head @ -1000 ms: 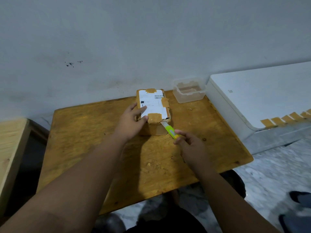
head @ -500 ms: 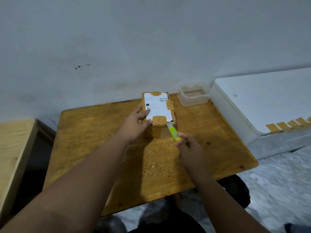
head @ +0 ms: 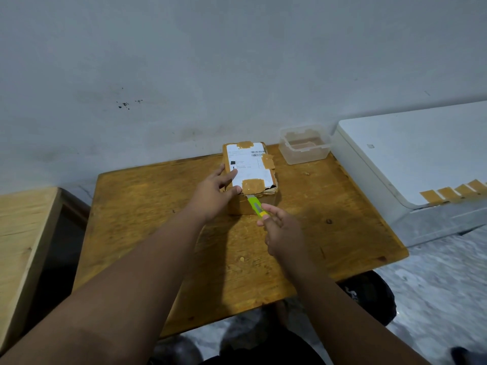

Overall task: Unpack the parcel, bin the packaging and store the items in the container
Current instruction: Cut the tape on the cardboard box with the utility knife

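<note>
My left hand (head: 210, 196) lies flat, fingers straight, steadying the near left corner of the parcel (head: 253, 167), which sits by the far edge of the table (head: 158, 206). Just right of it, my right hand (head: 283, 230) pinches a green cutter (head: 257, 205), its tip at the parcel's near face. The clear container (head: 304, 147) stands at the far right corner.

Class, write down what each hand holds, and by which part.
Right hand pinches the green knife by its handle's rear end. Left hand holds nothing, only presses the parcel's near-left corner.
</note>
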